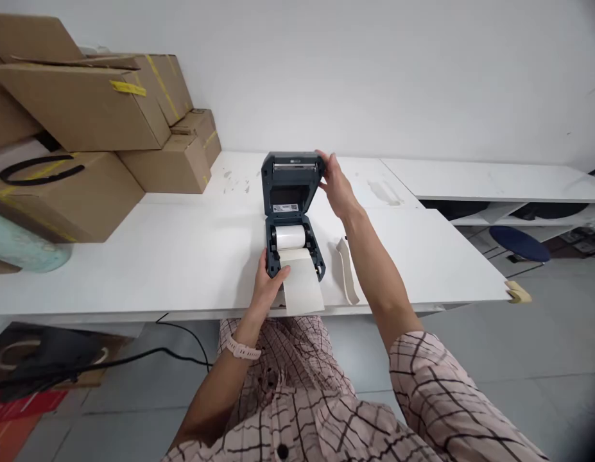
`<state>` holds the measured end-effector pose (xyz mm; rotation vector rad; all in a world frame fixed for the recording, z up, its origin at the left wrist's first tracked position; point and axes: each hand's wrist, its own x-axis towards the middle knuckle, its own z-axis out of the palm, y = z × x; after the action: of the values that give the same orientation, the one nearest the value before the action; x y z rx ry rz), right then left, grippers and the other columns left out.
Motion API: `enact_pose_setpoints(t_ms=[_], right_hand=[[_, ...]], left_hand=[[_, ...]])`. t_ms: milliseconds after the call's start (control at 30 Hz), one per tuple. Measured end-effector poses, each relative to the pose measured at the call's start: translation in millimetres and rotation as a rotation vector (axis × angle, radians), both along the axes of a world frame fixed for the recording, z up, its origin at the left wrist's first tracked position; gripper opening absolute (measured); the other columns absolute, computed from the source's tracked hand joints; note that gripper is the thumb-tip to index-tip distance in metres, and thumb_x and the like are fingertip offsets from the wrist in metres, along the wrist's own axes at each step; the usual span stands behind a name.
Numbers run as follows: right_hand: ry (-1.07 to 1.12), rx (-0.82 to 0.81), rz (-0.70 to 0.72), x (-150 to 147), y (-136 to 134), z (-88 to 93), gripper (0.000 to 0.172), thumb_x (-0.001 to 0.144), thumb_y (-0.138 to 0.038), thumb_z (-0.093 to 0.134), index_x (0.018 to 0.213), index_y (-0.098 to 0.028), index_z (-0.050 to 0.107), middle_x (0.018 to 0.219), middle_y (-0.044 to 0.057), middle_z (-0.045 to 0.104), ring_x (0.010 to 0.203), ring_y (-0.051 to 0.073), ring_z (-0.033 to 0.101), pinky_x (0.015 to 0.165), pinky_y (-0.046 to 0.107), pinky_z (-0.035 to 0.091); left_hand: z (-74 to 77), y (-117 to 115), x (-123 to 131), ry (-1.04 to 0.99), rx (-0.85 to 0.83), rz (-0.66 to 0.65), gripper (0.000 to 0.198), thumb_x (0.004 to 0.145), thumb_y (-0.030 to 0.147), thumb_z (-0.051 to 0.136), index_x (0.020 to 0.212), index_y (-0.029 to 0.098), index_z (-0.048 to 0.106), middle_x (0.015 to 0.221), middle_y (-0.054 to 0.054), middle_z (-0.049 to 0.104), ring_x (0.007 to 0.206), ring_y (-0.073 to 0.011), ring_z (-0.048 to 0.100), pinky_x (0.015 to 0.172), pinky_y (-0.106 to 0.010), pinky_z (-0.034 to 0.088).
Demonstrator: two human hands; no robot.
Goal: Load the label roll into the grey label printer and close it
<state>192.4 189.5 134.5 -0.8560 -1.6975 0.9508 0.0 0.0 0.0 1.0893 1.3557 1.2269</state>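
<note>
A dark grey label printer [269,256] stands on the white table with its lid [290,192] raised. Inside it sits a white label roll [290,237], and a label strip [303,289] runs out over the front, hanging past the table edge. My left hand [268,282] grips the printer's front left side, thumb lying on the strip's left edge. At the lid's upper right corner, my right hand [336,183] is closed around the edge, its fingertips partly hidden behind it. A curled loose paper strip [347,271] lies just right of the printer.
Cardboard boxes [95,109] are stacked at the left, with a black looped strap [40,170] on one and a pale green cylinder [27,240] in front. The table's front edge [191,314] is close to my body. A blue stool [518,244] stands at the right.
</note>
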Motion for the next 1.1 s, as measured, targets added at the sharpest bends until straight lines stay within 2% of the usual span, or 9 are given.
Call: enact_pose_setpoints(t_ms=[100, 200, 300, 367, 433, 500, 600, 700, 1100], right_hand=[[0.025, 0.062, -0.116, 1.2, -60.0, -21.2, 0.074, 0.097, -0.079, 0.015, 0.151, -0.036, 0.044, 0.157, 0.000, 0.048, 0.149, 0.028, 0.039, 0.120, 0.051, 0.035], [0.082, 0.061, -0.254, -3.5, -118.8, -52.1, 0.051, 0.101, -0.067, 0.036, 0.129, -0.035, 0.066, 0.140, 0.001, 0.062, 0.138, 0.026, 0.052, 0.120, 0.049, 0.035], [0.171, 0.002, -0.324, -8.4, -152.2, -82.3, 0.031, 0.094, -0.056, 0.061, 0.113, -0.034, 0.072, 0.132, 0.003, 0.067, 0.133, 0.027, 0.057, 0.120, 0.050, 0.037], [0.244, -0.112, -0.333, -8.9, -158.7, -96.5, 0.043, 0.087, -0.051, 0.072, 0.125, -0.034, 0.067, 0.143, 0.004, 0.061, 0.139, 0.029, 0.052, 0.122, 0.052, 0.036], [0.318, -0.287, -0.306, -7.3, -158.4, -104.9, 0.069, 0.080, -0.050, 0.079, 0.143, -0.034, 0.055, 0.156, 0.005, 0.051, 0.147, 0.031, 0.044, 0.123, 0.054, 0.036], [0.387, -0.478, -0.211, -5.0, -157.3, -109.2, 0.088, 0.076, -0.051, 0.081, 0.153, -0.032, 0.043, 0.159, 0.007, 0.047, 0.148, 0.033, 0.043, 0.122, 0.055, 0.038], [0.457, -0.658, -0.089, -2.5, -159.4, -112.5, 0.095, 0.074, -0.052, 0.081, 0.156, -0.027, 0.039, 0.157, 0.009, 0.051, 0.143, 0.033, 0.050, 0.122, 0.053, 0.040], [0.449, -0.685, -0.092, -1.1, -163.3, -114.6, 0.092, 0.075, -0.052, 0.080, 0.155, -0.027, 0.042, 0.158, 0.006, 0.050, 0.145, 0.032, 0.048, 0.125, 0.051, 0.037], [0.412, -0.663, -0.106, -1.3, -166.0, -117.1, 0.095, 0.076, -0.059, 0.079, 0.156, -0.029, 0.039, 0.162, 0.005, 0.044, 0.150, 0.032, 0.041, 0.126, 0.052, 0.033]], left_hand=[[7.1, -4.8, -6.5, -0.090, -0.055, -0.006, 0.087, 0.091, 0.064, 0.059, 0.162, 0.028, 0.025, 0.171, -0.009, 0.027, 0.156, -0.0299, 0.031, 0.122, -0.041, 0.038], [18.2, -4.4, -12.8, -0.197, -0.045, 0.054, 0.083, 0.094, 0.072, 0.042, 0.163, 0.029, 0.023, 0.173, -0.007, 0.019, 0.159, -0.0295, 0.023, 0.126, -0.048, 0.030], [29.9, 2.3, -12.2, -0.226, 0.009, 0.088, 0.084, 0.091, 0.071, 0.050, 0.161, 0.031, 0.027, 0.173, -0.006, 0.021, 0.159, -0.0303, 0.021, 0.127, -0.048, 0.027], [35.7, 7.1, -7.9, -0.217, -0.008, 0.085, 0.090, 0.086, 0.067, 0.062, 0.161, 0.031, 0.028, 0.173, -0.006, 0.019, 0.159, -0.0323, 0.020, 0.127, -0.047, 0.028], [38.5, 9.7, -3.1, -0.226, -0.048, 0.066, 0.095, 0.082, 0.061, 0.072, 0.161, 0.029, 0.029, 0.173, -0.007, 0.020, 0.158, -0.0341, 0.023, 0.126, -0.046, 0.031], [37.9, 9.6, -0.1, -0.257, -0.075, 0.030, 0.092, 0.081, 0.055, 0.075, 0.159, 0.026, 0.034, 0.170, -0.010, 0.029, 0.154, -0.0347, 0.032, 0.124, -0.046, 0.035], [32.1, 6.9, -0.5, -0.284, -0.077, -0.028, 0.078, 0.083, 0.051, 0.074, 0.151, 0.024, 0.046, 0.158, -0.012, 0.049, 0.147, -0.0346, 0.044, 0.121, -0.049, 0.038], [25.4, 5.8, -3.2, -0.269, -0.052, -0.034, 0.072, 0.083, 0.051, 0.074, 0.146, 0.024, 0.051, 0.151, -0.012, 0.057, 0.143, -0.0349, 0.049, 0.118, -0.050, 0.042], [13.5, 7.5, 0.1, -0.212, 0.010, 0.027, 0.076, 0.082, 0.054, 0.074, 0.146, 0.021, 0.051, 0.149, -0.015, 0.058, 0.136, -0.0357, 0.055, 0.110, -0.050, 0.049]])
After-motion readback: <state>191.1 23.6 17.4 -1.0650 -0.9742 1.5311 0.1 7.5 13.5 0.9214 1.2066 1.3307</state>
